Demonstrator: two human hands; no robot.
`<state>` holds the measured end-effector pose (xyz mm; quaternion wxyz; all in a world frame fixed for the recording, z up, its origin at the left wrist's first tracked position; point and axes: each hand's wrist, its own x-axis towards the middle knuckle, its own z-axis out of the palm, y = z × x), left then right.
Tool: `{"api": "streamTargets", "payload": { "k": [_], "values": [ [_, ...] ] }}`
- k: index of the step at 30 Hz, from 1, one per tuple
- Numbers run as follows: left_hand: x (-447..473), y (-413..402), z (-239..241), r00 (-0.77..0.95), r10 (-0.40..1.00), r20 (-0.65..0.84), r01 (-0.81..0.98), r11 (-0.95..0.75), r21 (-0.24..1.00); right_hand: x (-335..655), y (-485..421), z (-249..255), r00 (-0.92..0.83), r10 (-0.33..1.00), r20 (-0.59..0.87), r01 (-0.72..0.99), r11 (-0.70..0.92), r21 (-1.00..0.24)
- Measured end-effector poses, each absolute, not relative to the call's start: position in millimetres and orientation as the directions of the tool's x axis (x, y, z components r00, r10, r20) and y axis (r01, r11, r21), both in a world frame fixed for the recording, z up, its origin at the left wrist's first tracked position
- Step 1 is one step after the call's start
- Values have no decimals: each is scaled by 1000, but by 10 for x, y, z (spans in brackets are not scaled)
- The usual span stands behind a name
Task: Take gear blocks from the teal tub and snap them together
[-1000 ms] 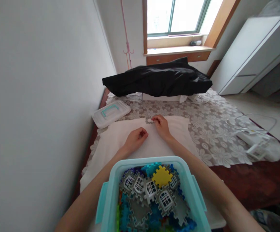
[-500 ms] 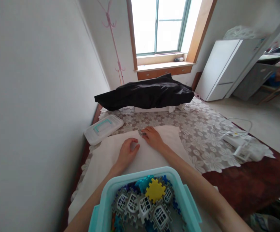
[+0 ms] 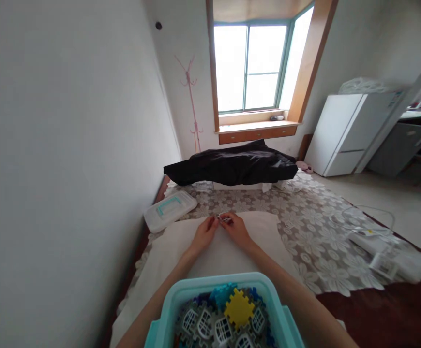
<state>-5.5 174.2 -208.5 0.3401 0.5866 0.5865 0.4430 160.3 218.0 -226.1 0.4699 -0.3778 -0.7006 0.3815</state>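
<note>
Over a white cloth (image 3: pixel 210 258) my two hands meet around a small grey-and-white interlocking plastic building piece (image 3: pixel 225 219). My right hand (image 3: pixel 237 230) is closed on it from the right, covering part of it. At its left end, the fingertips of my left hand (image 3: pixel 205 234) are pinched together on it. Close to my body, between my forearms, stands a turquoise tub (image 3: pixel 225 279). Inside lie a yellow notched piece (image 3: pixel 238 308), blue pieces and several grey pieces with white window inserts (image 3: pixel 223 330).
A clear lid (image 3: pixel 170 211) with a turquoise handle lies left of the cloth, near the wall. Black sheeting (image 3: pixel 232 164) covers something at the back. To the right, a white object in plastic (image 3: pixel 392 261) and a cable rest on the floral cover (image 3: pixel 315 246).
My left hand has come over to the right hand and closed on the building piece. Before, it was apart with its fingers curved open. The view has tilted up.
</note>
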Motion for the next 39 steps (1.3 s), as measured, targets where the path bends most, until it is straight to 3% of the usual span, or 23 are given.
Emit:
{"api": "streamTargets", "payload": {
  "k": [3,8,11,15,24,33,39],
  "values": [
    [-1,1775,-2189,-105,988,111,140,-96,985,1575,2121,-2254,-330,849,412,137,475,-869],
    [-57,1686,-2234,-50,995,-85,-157,76,985,1641,2154,-2266,-248,894,373,42,395,-918],
    [-87,1684,-2216,-60,991,-119,-173,107,979,1677,2216,-2295,-147,939,310,-11,312,-950],
    [-64,1706,-2214,-36,994,-103,-169,95,981,1671,2253,-2333,-151,955,256,-109,241,-964],
    [-15,1688,-2202,-24,998,-62,-171,57,984,1700,2273,-2368,-93,958,270,-140,256,-957],
    [-20,1685,-2149,-13,993,-120,-212,114,970,1657,2263,-2342,-216,946,240,-258,182,-949],
    [-15,1696,-2150,-25,993,-117,-206,110,972,1672,2264,-2322,-207,945,255,-222,208,-953]
  ]
}}
